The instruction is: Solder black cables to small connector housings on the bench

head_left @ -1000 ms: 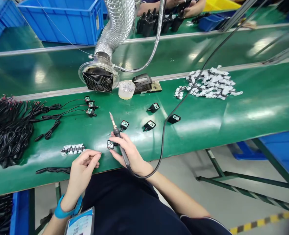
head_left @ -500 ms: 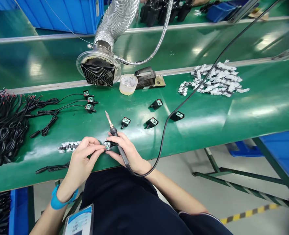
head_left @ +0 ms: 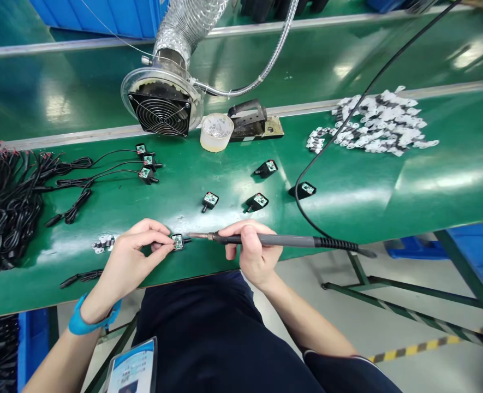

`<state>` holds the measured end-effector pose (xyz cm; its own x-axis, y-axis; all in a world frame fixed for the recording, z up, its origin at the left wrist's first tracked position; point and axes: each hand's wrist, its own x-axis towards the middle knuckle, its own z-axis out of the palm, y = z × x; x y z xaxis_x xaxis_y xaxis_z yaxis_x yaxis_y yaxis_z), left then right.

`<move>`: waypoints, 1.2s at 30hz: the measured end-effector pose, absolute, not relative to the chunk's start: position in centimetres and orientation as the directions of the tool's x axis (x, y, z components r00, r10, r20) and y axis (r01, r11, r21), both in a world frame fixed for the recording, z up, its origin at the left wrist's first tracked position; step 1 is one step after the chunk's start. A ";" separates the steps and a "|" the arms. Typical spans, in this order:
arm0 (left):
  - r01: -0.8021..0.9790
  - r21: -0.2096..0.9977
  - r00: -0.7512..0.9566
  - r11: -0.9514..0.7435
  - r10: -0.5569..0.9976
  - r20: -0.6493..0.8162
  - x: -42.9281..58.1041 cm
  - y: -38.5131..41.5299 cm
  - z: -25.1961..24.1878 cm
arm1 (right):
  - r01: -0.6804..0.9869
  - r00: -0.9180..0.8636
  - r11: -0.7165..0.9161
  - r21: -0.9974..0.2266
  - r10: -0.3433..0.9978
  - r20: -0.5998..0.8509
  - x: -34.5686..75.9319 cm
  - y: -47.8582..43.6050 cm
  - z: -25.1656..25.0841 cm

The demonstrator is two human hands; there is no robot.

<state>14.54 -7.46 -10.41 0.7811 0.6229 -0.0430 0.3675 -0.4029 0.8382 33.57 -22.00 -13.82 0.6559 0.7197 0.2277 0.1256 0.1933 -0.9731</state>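
Observation:
My left hand (head_left: 137,254) pinches the edge of a small black housing (head_left: 178,242) with a green circuit board in its open face, low on the green bench. My right hand (head_left: 255,251) is wrapped round a soldering iron (head_left: 286,240), which lies level and points left, its metal tip close to the right side of that housing. Behind the hands stand more black housings with boards, such as one at the middle (head_left: 210,200) and one to its right (head_left: 257,202). White small parts (head_left: 103,243) lie left of my left hand.
Black cables (head_left: 10,213) are heaped at the left. A fan (head_left: 159,113) on a foil duct hangs at the back, beside a round tub (head_left: 216,132) and an iron stand (head_left: 255,123). White parts (head_left: 382,123) form a pile at the back right. The iron's cord arches over the bench.
My right hand has moved right, away from the housing, and the iron has swung from pointing up and away to pointing left at it. My left hand still pinches the housing. The view has shifted slightly.

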 end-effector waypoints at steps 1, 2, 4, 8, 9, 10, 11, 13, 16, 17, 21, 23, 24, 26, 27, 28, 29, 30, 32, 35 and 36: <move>0.366 0.829 0.797 -0.423 0.602 -0.044 14.6 -7.3 -10.4 | 0.114 0.649 0.187 -0.976 0.730 0.216 33.5 -22.0 -13.7; 0.363 0.821 0.812 -0.440 0.582 -0.046 14.6 -7.2 -10.3 | 0.108 0.638 0.180 -0.978 0.742 0.207 33.4 -21.9 -13.6; 0.357 0.815 0.831 -0.456 0.554 -0.053 14.7 -7.1 -10.4 | 0.109 0.607 0.171 -0.979 0.768 0.202 33.2 -21.7 -13.4; 0.365 0.822 0.840 -0.438 0.534 -0.089 14.7 -6.9 -10.7 | 0.115 0.545 0.189 -0.975 0.809 0.221 33.2 -21.4 -13.2; 0.368 0.824 0.840 -0.430 0.533 -0.097 14.8 -6.9 -10.8 | 0.113 0.534 0.189 -0.976 0.817 0.220 33.2 -21.4 -13.2; 0.372 0.826 0.839 -0.423 0.533 -0.105 14.8 -6.9 -10.9 | 0.113 0.526 0.186 -0.976 0.822 0.218 33.2 -21.3 -13.2; 0.374 0.828 0.839 -0.417 0.533 -0.110 14.8 -6.9 -10.9 | 0.114 0.519 0.181 -0.977 0.827 0.214 33.2 -21.3 -13.2; 0.378 0.830 0.836 -0.411 0.537 -0.115 14.9 -6.9 -10.9 | 0.120 0.506 0.170 -0.978 0.837 0.208 33.2 -21.2 -13.3; 0.382 0.828 0.832 -0.410 0.542 -0.116 14.9 -7.0 -10.8 | 0.118 0.488 0.164 -0.979 0.849 0.201 33.2 -21.1 -13.3; 0.384 0.827 0.831 -0.410 0.544 -0.117 14.9 -7.0 -10.8 | 0.114 0.483 0.166 -0.979 0.852 0.201 33.2 -21.0 -13.4; 0.391 0.824 0.830 -0.410 0.544 -0.123 15.0 -7.1 -10.7 | 0.103 0.471 0.148 -0.984 0.864 0.179 33.1 -20.9 -13.4; 0.397 0.821 0.832 -0.411 0.539 -0.132 15.0 -7.2 -10.6 | 0.106 0.473 0.123 -0.987 0.867 0.159 33.0 -20.9 -13.4; 0.401 0.819 0.833 -0.411 0.536 -0.139 15.0 -7.2 -10.5 | 0.107 0.474 0.115 -0.988 0.867 0.152 33.0 -20.9 -13.4; 0.406 0.815 0.834 -0.415 0.532 -0.145 15.0 -7.2 -10.4 | 0.102 0.473 0.123 -0.987 0.867 0.157 33.0 -20.9 -13.3; 0.406 0.813 0.835 -0.418 0.532 -0.143 15.0 -7.2 -10.4 | 0.097 0.472 0.133 -0.986 0.866 0.163 33.0 -20.9 -13.3; 0.406 0.811 0.834 -0.422 0.533 -0.140 15.0 -7.2 -10.3 | 0.092 0.469 0.143 -0.985 0.867 0.170 33.0 -20.9 -13.3; 0.405 0.808 0.834 -0.428 0.535 -0.135 15.0 -7.2 -10.3 | 0.088 0.467 0.151 -0.985 0.867 0.175 33.0 -20.9 -13.3; 0.404 0.805 0.834 -0.435 0.537 -0.128 15.0 -7.2 -10.3 | 0.087 0.465 0.157 -0.984 0.867 0.180 32.9 -20.9 -13.2; 0.401 0.799 0.834 -0.449 0.539 -0.116 15.1 -7.3 -10.3 | 0.094 0.465 0.160 -0.983 0.866 0.185 32.9 -20.9 -13.2; 0.401 0.792 0.834 -0.461 0.541 -0.107 15.3 -7.4 -10.3 | 0.107 0.469 0.149 -0.983 0.864 0.182 32.9 -20.9 -13.2; 0.402 0.790 0.833 -0.463 0.542 -0.106 15.3 -7.5 -10.3 | 0.110 0.471 0.146 -0.983 0.864 0.181 32.9 -20.9 -13.1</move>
